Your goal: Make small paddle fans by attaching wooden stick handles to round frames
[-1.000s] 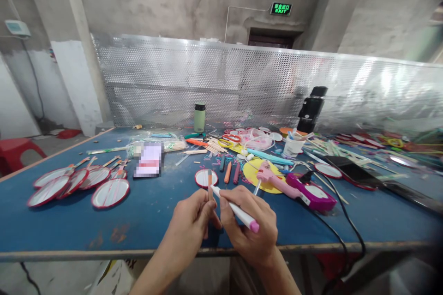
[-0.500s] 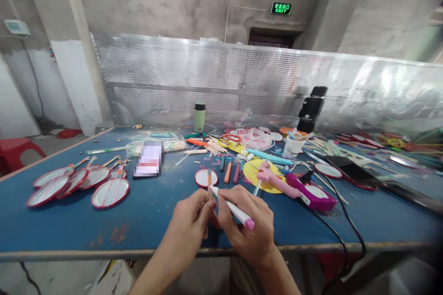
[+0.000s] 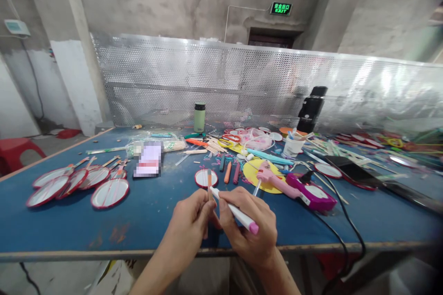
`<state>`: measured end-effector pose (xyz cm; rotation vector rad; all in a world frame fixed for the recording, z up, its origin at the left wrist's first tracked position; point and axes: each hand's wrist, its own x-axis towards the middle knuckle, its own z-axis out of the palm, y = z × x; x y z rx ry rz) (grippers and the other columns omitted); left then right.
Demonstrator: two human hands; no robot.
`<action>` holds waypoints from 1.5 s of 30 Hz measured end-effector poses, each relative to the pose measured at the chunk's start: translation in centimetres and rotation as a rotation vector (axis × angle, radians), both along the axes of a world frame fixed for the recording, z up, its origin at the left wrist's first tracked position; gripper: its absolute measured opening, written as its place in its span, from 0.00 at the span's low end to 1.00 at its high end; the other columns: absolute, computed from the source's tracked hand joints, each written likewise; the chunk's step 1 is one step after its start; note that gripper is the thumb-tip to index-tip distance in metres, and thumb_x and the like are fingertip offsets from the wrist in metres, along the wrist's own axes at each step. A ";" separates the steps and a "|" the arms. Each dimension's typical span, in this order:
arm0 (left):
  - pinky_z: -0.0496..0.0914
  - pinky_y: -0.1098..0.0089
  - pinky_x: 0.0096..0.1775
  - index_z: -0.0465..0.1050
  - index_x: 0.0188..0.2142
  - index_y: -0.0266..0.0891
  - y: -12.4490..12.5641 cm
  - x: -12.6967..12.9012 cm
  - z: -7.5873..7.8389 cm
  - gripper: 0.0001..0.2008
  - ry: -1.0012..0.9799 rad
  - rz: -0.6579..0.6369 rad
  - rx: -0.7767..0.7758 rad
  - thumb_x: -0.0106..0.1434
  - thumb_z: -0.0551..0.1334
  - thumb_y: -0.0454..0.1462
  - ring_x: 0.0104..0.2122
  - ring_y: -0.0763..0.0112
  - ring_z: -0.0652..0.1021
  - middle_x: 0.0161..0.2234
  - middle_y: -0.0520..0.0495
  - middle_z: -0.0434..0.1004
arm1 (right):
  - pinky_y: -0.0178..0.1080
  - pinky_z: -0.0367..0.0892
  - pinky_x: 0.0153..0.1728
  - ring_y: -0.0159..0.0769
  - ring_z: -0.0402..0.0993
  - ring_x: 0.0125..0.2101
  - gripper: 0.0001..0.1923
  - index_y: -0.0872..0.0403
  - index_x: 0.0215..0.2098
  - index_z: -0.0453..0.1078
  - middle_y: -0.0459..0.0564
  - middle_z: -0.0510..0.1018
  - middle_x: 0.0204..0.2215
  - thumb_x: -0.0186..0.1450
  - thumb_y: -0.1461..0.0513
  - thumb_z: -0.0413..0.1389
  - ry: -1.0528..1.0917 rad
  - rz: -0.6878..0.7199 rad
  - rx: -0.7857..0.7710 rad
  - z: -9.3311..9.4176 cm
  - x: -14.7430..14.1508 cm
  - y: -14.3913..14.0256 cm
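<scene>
My left hand (image 3: 194, 216) pinches a flat wooden stick (image 3: 209, 179), coloured orange and grey near its upper end, close to the table's front edge. In my right hand (image 3: 251, 223) is a white marker (image 3: 238, 214) with a pink end, held like a pen. The marker's tip is at the stick, just beside my left fingertips. Behind the stick lies a round white disc (image 3: 201, 177) with a red rim, partly hidden by it. Several markers or crayons, one of them an orange crayon (image 3: 227, 173), lie right of the disc.
Several red-rimmed discs with sticks (image 3: 110, 193) lie at left, near a blurred phone (image 3: 149, 160). A pink and purple glue gun (image 3: 277, 182) with black cables sits at right on a yellow disc (image 3: 248, 172). Farther back are a green bottle (image 3: 199, 118) and a white cup (image 3: 293, 146).
My right hand and the marker's pink end have shifted slightly right and down. My left hand and the stick look unmoved.
</scene>
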<state>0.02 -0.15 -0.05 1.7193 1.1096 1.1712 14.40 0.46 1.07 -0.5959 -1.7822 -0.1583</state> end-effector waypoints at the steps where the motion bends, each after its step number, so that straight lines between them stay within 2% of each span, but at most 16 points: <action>1: 0.58 0.73 0.26 0.65 0.27 0.39 0.0 0.0 0.1 0.18 -0.003 0.003 -0.003 0.70 0.52 0.45 0.21 0.74 0.65 0.19 0.57 0.63 | 0.34 0.66 0.27 0.30 0.72 0.23 0.06 0.55 0.37 0.72 0.47 0.77 0.24 0.65 0.70 0.55 -0.007 0.000 -0.006 0.0 0.0 0.0; 10: 0.58 0.74 0.25 0.64 0.26 0.40 -0.2 0.1 0.2 0.17 -0.046 -0.009 -0.036 0.70 0.53 0.44 0.19 0.75 0.65 0.19 0.56 0.67 | 0.34 0.67 0.28 0.31 0.72 0.24 0.08 0.55 0.37 0.71 0.47 0.78 0.25 0.63 0.72 0.55 0.068 -0.067 0.063 -0.3 0.2 -0.1; 19: 0.58 0.74 0.26 0.64 0.26 0.40 -0.1 0.0 0.0 0.18 -0.026 0.007 -0.009 0.70 0.53 0.45 0.20 0.74 0.65 0.18 0.57 0.64 | 0.34 0.65 0.26 0.30 0.70 0.23 0.06 0.56 0.37 0.71 0.47 0.76 0.24 0.64 0.70 0.55 -0.028 0.012 -0.009 -0.2 0.1 0.2; 27: 0.58 0.74 0.24 0.64 0.26 0.40 -0.2 0.1 0.3 0.17 -0.055 -0.008 -0.030 0.70 0.54 0.44 0.19 0.75 0.65 0.19 0.56 0.67 | 0.34 0.66 0.26 0.31 0.72 0.22 0.07 0.54 0.36 0.71 0.46 0.76 0.23 0.63 0.70 0.55 0.038 -0.077 0.057 -0.1 0.3 -0.4; 33: 0.58 0.74 0.25 0.64 0.26 0.40 -0.2 0.1 0.3 0.16 -0.066 0.002 -0.016 0.69 0.55 0.44 0.19 0.75 0.66 0.19 0.55 0.71 | 0.34 0.65 0.25 0.29 0.70 0.21 0.06 0.54 0.33 0.71 0.45 0.75 0.21 0.64 0.69 0.54 -0.013 -0.076 0.016 0.0 0.2 -0.3; 45: 0.58 0.74 0.24 0.64 0.25 0.40 -0.4 0.1 0.6 0.17 -0.041 0.006 -0.033 0.69 0.54 0.44 0.19 0.74 0.66 0.18 0.55 0.69 | 0.33 0.65 0.25 0.29 0.70 0.21 0.06 0.54 0.34 0.71 0.44 0.75 0.22 0.64 0.69 0.54 0.007 -0.075 0.014 0.1 0.1 -0.2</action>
